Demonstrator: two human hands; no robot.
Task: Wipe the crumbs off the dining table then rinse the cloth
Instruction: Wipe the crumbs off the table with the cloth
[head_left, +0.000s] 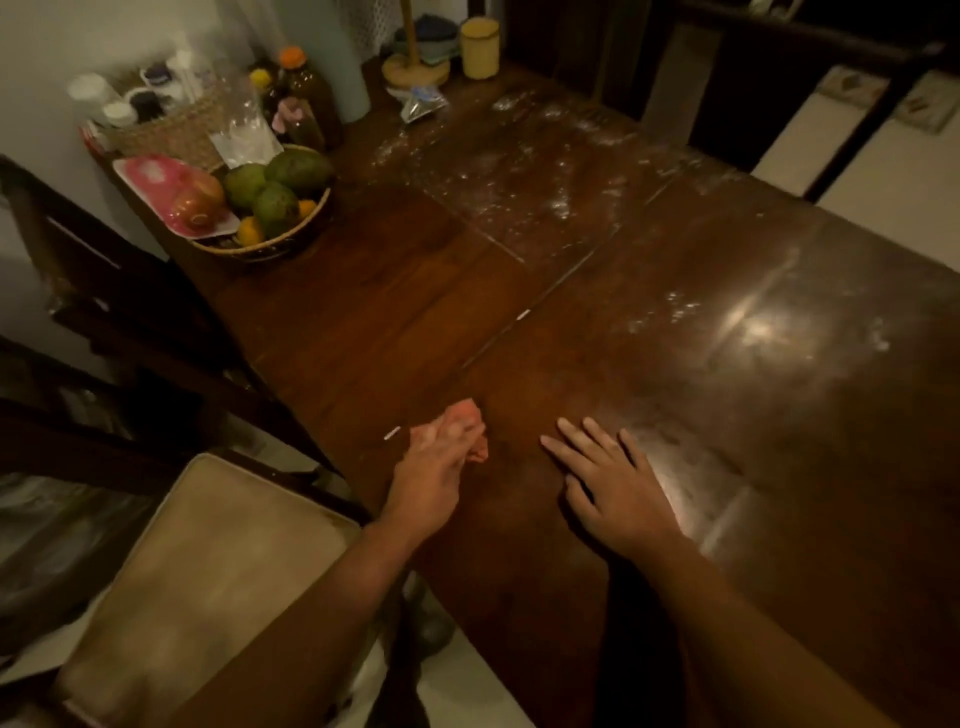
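Long dark brown wooden dining table (571, 364), dusted with white crumbs (519, 171) in 2 patches, far middle and right. Flat near the front edge, right hand (608, 483), fingers straight and spread. Under the blurred left hand (431, 478), gripped by its curled fingers and pressed to the tabletop, small crumpled pink-orange cloth (470, 410).

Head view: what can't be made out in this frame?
All in the head view:
- The cloth: mostly covered by the left hand and motion-blurred; its fold is unclear.
- The jars in the woven basket: labels too small and blurred.
- The table: right end cut off by the frame edge.
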